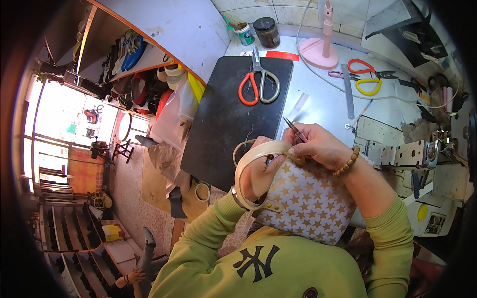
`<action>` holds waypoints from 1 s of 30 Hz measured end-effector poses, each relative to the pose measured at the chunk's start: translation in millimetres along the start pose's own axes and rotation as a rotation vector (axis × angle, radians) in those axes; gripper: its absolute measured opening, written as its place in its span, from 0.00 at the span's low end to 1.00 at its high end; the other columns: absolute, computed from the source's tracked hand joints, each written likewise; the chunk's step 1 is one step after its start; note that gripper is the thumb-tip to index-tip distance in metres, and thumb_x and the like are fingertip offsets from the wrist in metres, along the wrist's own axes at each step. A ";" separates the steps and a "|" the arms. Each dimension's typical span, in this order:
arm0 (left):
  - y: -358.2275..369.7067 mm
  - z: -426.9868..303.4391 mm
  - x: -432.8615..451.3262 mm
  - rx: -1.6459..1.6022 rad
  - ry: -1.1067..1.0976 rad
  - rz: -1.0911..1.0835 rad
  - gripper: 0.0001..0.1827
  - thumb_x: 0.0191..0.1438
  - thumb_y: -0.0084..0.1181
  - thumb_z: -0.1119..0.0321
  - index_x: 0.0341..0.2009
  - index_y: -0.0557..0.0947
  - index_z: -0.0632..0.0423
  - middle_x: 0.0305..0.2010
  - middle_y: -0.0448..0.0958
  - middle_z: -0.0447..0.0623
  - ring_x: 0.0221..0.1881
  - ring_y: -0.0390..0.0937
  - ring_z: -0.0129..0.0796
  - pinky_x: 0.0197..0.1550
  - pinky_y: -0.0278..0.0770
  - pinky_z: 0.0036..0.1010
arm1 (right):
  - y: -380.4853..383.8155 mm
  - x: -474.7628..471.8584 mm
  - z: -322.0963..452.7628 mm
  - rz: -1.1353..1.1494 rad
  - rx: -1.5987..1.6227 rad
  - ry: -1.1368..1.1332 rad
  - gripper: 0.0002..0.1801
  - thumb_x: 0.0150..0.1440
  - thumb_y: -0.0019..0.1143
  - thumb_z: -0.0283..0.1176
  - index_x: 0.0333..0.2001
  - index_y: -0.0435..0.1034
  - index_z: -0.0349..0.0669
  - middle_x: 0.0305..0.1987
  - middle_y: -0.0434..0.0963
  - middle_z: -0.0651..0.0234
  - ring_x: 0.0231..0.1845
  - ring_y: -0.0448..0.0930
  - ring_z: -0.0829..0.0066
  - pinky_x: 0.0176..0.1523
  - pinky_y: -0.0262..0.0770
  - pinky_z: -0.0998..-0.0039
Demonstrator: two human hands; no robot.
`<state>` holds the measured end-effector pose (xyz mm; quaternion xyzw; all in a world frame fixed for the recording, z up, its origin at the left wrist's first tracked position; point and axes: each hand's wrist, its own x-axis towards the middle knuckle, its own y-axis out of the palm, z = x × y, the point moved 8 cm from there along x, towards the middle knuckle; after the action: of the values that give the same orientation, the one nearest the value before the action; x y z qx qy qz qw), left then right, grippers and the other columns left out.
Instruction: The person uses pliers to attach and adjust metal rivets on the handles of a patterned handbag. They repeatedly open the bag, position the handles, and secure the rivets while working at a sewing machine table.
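A white bag with gold stars (309, 201) rests against my body, its cream strap (244, 164) looping around my left wrist. My left hand (261, 171) pinches the strap near its upper end. In my right hand (316, 145) are small pointed metal snips or tweezers (296, 130), tips pointing up and left, while the thumb and finger press the strap's end beside the left fingers. Large scissors with one red and one bare metal handle (257, 80) lie on the black cutting mat (231, 108) beyond my hands.
Right of the mat lie a steel ruler (348, 91), red-and-yellow-handled scissors (367, 76) and a pink stand (320, 52). A sewing machine (406, 154) stands at the right. Two jars (267, 32) are at the back. Another person's hands (134, 276) show at lower left, apart from mine.
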<state>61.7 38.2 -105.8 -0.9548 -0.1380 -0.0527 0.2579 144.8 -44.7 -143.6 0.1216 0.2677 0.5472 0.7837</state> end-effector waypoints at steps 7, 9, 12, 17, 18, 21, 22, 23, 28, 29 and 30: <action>-6.8 -3.1 1.7 -0.002 0.112 -0.090 0.06 0.52 0.54 0.78 0.36 0.79 0.61 0.34 0.71 0.49 0.35 0.70 0.33 0.38 0.68 0.25 | 0.5 -1.7 0.5 -0.054 0.021 -0.006 0.06 0.48 0.53 0.17 0.30 0.66 0.37 0.20 0.67 0.73 0.18 0.65 0.84 0.22 0.58 0.82; -20.5 15.0 1.0 -0.267 -0.080 -0.212 0.06 0.51 0.54 0.78 0.36 0.79 0.61 0.33 0.71 0.49 0.35 0.71 0.34 0.37 0.68 0.25 | 0.6 -1.8 0.1 -0.057 0.024 -0.012 0.06 0.48 0.53 0.17 0.30 0.66 0.36 0.19 0.67 0.73 0.18 0.65 0.84 0.22 0.59 0.82; -24.0 9.3 1.3 -0.108 -0.038 -0.186 0.07 0.50 0.54 0.78 0.36 0.79 0.61 0.33 0.71 0.50 0.34 0.71 0.35 0.37 0.68 0.26 | 0.4 -1.9 -0.5 -0.049 0.030 -0.024 0.06 0.49 0.52 0.17 0.31 0.66 0.36 0.19 0.67 0.73 0.18 0.65 0.84 0.22 0.60 0.81; -9.1 -23.3 -0.4 0.341 0.378 0.017 0.13 0.48 0.59 0.75 0.41 0.80 0.57 0.34 0.75 0.49 0.34 0.75 0.37 0.34 0.72 0.28 | -1.1 -1.5 -1.5 -0.062 -0.008 -0.029 0.05 0.49 0.52 0.17 0.31 0.66 0.36 0.20 0.68 0.73 0.19 0.66 0.83 0.23 0.61 0.81; -9.3 -23.3 -0.8 0.336 0.375 0.018 0.13 0.48 0.59 0.76 0.42 0.80 0.57 0.34 0.76 0.49 0.35 0.75 0.37 0.34 0.72 0.28 | -0.9 -1.6 -1.4 -0.064 -0.003 -0.031 0.05 0.49 0.52 0.17 0.31 0.66 0.36 0.20 0.68 0.72 0.19 0.66 0.83 0.23 0.61 0.81; -6.9 -19.9 -1.7 0.313 0.306 0.054 0.13 0.49 0.58 0.75 0.43 0.80 0.57 0.36 0.76 0.48 0.37 0.76 0.37 0.37 0.72 0.27 | -0.4 -2.9 -0.2 -0.074 0.006 -0.033 0.05 0.49 0.52 0.17 0.31 0.66 0.36 0.20 0.68 0.72 0.19 0.66 0.83 0.24 0.62 0.81; -4.8 -16.0 -1.0 0.300 0.244 0.088 0.14 0.50 0.57 0.75 0.43 0.80 0.57 0.36 0.76 0.48 0.37 0.76 0.37 0.37 0.73 0.27 | -0.1 -3.5 0.4 -0.077 0.007 -0.033 0.05 0.49 0.52 0.17 0.31 0.66 0.36 0.20 0.68 0.72 0.19 0.67 0.83 0.24 0.62 0.81; -3.1 -12.3 -0.1 0.287 0.183 0.121 0.14 0.50 0.57 0.75 0.44 0.79 0.57 0.37 0.76 0.48 0.38 0.76 0.37 0.38 0.73 0.27 | 0.3 -4.1 0.5 -0.078 0.013 -0.029 0.05 0.49 0.53 0.17 0.31 0.66 0.36 0.20 0.68 0.72 0.20 0.67 0.83 0.24 0.62 0.81; -2.3 -30.0 3.2 0.317 0.380 0.174 0.12 0.44 0.57 0.76 0.38 0.80 0.58 0.30 0.76 0.54 0.31 0.76 0.47 0.31 0.73 0.32 | 2.5 -5.1 0.8 -0.069 0.037 -0.014 0.05 0.49 0.53 0.16 0.31 0.66 0.36 0.21 0.68 0.72 0.20 0.67 0.83 0.25 0.63 0.81; -2.2 -31.5 3.7 0.344 0.413 0.182 0.13 0.44 0.58 0.76 0.38 0.80 0.58 0.30 0.76 0.53 0.31 0.76 0.47 0.31 0.73 0.32 | 2.8 -5.0 0.2 -0.068 0.049 -0.012 0.05 0.49 0.53 0.17 0.31 0.66 0.36 0.21 0.68 0.72 0.20 0.67 0.83 0.25 0.63 0.81; -0.9 -34.8 2.4 0.393 0.479 0.177 0.13 0.43 0.58 0.76 0.37 0.80 0.58 0.30 0.76 0.53 0.30 0.75 0.46 0.31 0.73 0.32 | 2.9 -4.8 -0.9 -0.068 0.061 -0.006 0.05 0.49 0.53 0.17 0.31 0.66 0.36 0.21 0.68 0.72 0.20 0.67 0.83 0.25 0.63 0.81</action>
<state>62.7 21.9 -74.9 -0.8555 0.0029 -0.2258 0.4661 140.7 -48.2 -141.5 0.1378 0.2860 0.5114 0.7985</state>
